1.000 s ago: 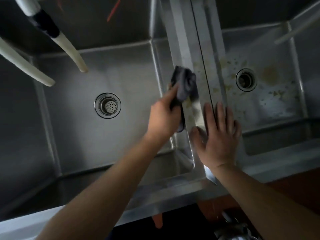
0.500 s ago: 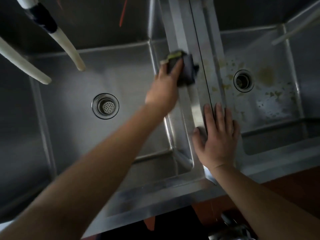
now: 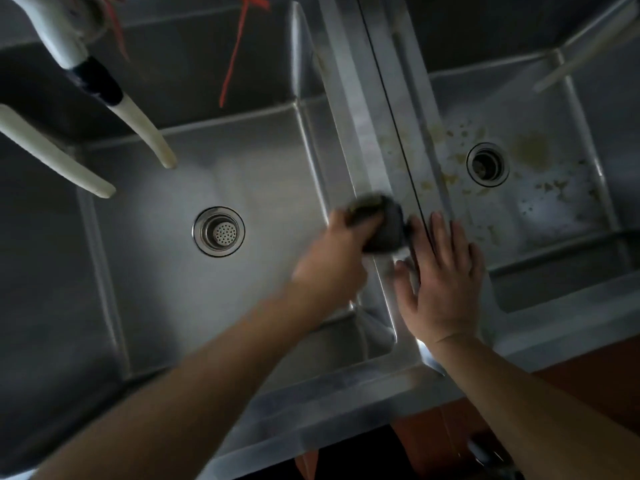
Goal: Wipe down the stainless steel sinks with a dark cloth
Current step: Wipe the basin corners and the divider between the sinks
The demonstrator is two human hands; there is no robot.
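Observation:
Two stainless steel sinks stand side by side. The left sink [image 3: 166,271] looks clean, with a strainer drain [image 3: 219,231]. The right sink [image 3: 561,216] has yellowish stains around its drain [image 3: 487,164]. Between them runs a steel divider ledge [image 3: 374,116]. My left hand [image 3: 332,251], blurred by motion, grips a dark cloth [image 3: 384,230] against the ledge's left edge. My right hand [image 3: 440,282] lies flat on the ledge with straight fingers, just right of the cloth.
Two white spouts [image 3: 145,129] [image 3: 55,157] hang over the left sink's back left. A red strap [image 3: 235,53] dangles at the back wall. The front rim [image 3: 346,393] runs below my forearms, with a reddish-brown floor beyond it.
My left hand swept the cloth away along the ledge, then back toward me, stopping beside my right hand. My right hand stayed planted on the ledge.

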